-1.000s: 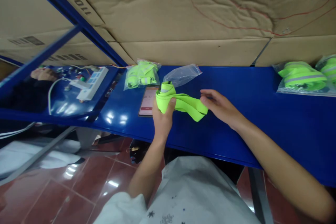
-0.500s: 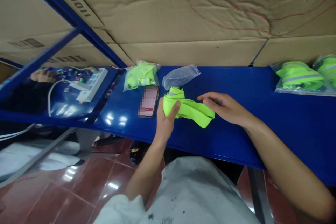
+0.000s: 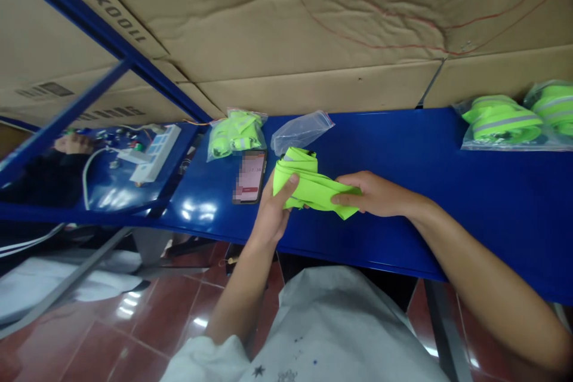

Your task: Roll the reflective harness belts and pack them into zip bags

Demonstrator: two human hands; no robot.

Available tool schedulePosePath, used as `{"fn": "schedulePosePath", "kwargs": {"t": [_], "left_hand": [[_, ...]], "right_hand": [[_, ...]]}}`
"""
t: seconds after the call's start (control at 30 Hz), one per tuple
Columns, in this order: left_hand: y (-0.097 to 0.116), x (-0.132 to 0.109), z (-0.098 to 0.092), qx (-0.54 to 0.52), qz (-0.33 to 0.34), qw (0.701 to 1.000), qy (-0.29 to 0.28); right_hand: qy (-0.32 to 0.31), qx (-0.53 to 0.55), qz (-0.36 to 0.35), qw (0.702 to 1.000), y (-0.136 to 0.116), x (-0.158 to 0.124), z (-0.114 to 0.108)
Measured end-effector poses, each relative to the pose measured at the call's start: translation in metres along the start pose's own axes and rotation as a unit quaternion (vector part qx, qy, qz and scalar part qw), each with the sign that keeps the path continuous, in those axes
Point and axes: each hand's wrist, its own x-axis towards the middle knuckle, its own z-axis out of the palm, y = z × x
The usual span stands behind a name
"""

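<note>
A neon yellow-green strap (image 3: 308, 186) with grey stripes is held above the blue table, partly wrapped into a bundle. My left hand (image 3: 274, 209) is closed round the bundled end, its thumb on top. The loose, folded end is pinched between the thumb and fingers of my right hand (image 3: 373, 194). Just beyond the bundle lies a clear plastic bag (image 3: 302, 132), flat on the table. A phone (image 3: 249, 178) rests to the left of my left hand. Behind the phone sits a clear bag of neon straps (image 3: 237, 134).
More bagged neon straps (image 3: 504, 119) lie at the right back of the blue table (image 3: 447, 191). Cardboard (image 3: 313, 42) stands behind. At the left, past a blue frame, are a power strip (image 3: 156, 152) and another person's hand (image 3: 75, 143).
My right hand has moved left and closed on the loose end of the strap, which it was not holding before. The camera view has shifted slightly.
</note>
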Motion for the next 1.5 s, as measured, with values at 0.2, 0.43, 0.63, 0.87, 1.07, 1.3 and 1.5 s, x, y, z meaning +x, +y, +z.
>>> {"fn": "schedulePosePath", "kwargs": {"t": [0.2, 0.43, 0.63, 0.87, 1.07, 1.3, 1.5], "left_hand": [[-0.004, 0.005, -0.005, 0.014, 0.015, 1.0, 0.001], [-0.014, 0.016, 0.001, 0.031, 0.068, 0.997, 0.033], [-0.018, 0.027, -0.002, 0.089, 0.171, 0.98, 0.043], [-0.017, 0.028, -0.001, -0.013, 0.055, 0.998, -0.023], [-0.004, 0.013, 0.004, -0.117, -0.08, 0.983, -0.116], [0.0, 0.003, 0.016, -0.089, -0.087, 0.984, -0.123], [-0.01, 0.007, 0.019, -0.107, -0.109, 0.983, -0.101]], "right_hand": [[0.045, -0.09, -0.029, 0.994, -0.007, -0.006, -0.01], [0.1, -0.069, -0.014, 0.993, -0.007, -0.008, -0.015], [0.005, 0.094, 0.027, 0.995, -0.008, -0.008, -0.016], [0.076, 0.094, 0.046, 0.992, -0.006, -0.003, -0.012], [0.003, 0.144, 0.052, 0.988, -0.011, -0.013, -0.021], [-0.014, 0.155, 0.013, 0.988, -0.019, -0.019, -0.025], [0.004, 0.132, -0.018, 0.991, -0.021, -0.016, -0.017]]}}
